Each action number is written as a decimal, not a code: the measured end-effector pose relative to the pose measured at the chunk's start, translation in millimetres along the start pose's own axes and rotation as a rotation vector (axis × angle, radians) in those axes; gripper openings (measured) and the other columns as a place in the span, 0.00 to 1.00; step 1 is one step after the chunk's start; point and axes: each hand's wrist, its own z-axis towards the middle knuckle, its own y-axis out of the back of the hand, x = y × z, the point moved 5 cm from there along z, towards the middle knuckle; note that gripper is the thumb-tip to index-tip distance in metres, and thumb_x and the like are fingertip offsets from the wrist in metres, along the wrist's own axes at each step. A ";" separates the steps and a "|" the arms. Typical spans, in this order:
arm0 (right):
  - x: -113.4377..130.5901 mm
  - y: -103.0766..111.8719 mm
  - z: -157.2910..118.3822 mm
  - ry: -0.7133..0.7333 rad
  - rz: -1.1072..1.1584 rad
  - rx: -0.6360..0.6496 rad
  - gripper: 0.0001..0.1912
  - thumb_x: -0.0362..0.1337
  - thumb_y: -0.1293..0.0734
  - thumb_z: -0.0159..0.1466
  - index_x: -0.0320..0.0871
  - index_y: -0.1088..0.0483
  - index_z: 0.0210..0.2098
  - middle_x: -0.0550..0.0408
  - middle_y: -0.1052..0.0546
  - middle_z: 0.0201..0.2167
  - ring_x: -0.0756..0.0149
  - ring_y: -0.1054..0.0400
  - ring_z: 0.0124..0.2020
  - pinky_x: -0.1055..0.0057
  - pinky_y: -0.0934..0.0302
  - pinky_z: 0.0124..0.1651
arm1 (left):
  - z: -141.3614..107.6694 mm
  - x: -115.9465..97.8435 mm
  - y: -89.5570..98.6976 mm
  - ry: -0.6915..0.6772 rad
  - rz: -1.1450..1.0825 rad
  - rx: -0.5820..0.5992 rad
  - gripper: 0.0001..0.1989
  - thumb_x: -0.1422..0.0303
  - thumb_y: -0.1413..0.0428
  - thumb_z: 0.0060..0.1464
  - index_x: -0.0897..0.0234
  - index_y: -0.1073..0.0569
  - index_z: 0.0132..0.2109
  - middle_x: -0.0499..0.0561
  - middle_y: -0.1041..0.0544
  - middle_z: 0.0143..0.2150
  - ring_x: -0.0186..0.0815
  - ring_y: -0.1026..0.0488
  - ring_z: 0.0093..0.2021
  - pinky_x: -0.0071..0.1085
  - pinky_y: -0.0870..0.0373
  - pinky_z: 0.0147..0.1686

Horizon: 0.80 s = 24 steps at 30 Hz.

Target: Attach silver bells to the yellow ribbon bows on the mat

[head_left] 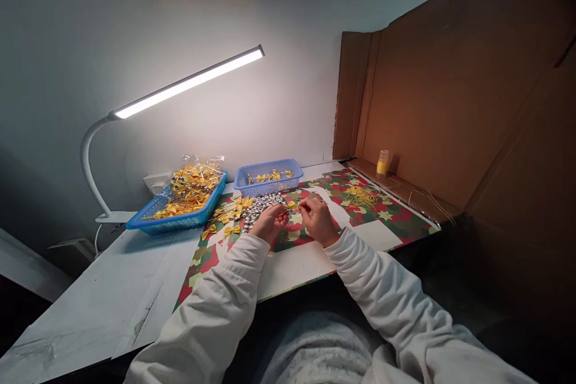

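My left hand point(269, 224) is closed, fingers curled over something too small to make out, close to a heap of silver bells point(257, 211). Opposite it, my right hand point(320, 222) pinches with thumb and forefinger; whatever is in the pinch is too fine to name. A small yellow bow point(291, 205) shows in the gap between the hands; whether it is held or lying there, I cannot tell. Left of the bells lie several loose yellow bows point(232, 230) on the patterned mat point(288, 241).
At the left, a blue basket point(180, 225) is heaped with yellow bows. Behind the bells, a lighter basket point(243, 188) holds several bows. Yellow strings point(361, 195) lie at right, near a yellow-filled bottle point(383, 163) by the cardboard wall point(427, 114). A lamp point(191, 81) hangs over the left side.
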 end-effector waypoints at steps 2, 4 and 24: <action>0.7 0.2 0.0 0.023 -0.018 0.007 0.08 0.29 0.42 0.60 0.43 0.34 0.28 0.54 0.28 0.25 0.64 0.37 0.30 0.68 0.44 0.36 | 0.3 -0.4 0.6 -0.012 0.020 -0.002 0.12 0.82 0.42 0.41 0.66 0.38 0.24 0.44 0.33 0.21 0.23 0.36 0.20 0.19 0.36 0.22; 1.3 0.1 -0.1 0.044 -0.041 0.021 0.09 0.29 0.43 0.61 0.43 0.34 0.29 0.53 0.28 0.26 0.63 0.38 0.31 0.67 0.45 0.37 | 1.1 -0.5 2.0 -0.029 0.041 -0.008 0.12 0.81 0.41 0.40 0.65 0.38 0.24 0.44 0.33 0.21 0.22 0.36 0.19 0.19 0.36 0.22; -15.4 -9.3 -1.9 -0.193 0.210 0.005 0.06 0.34 0.41 0.58 0.43 0.34 0.27 0.56 0.29 0.23 0.67 0.37 0.26 0.71 0.42 0.31 | 3.0 -0.9 2.2 -0.233 0.034 0.015 0.21 0.76 0.36 0.31 0.62 0.44 0.24 0.39 0.35 0.18 0.24 0.34 0.22 0.20 0.39 0.25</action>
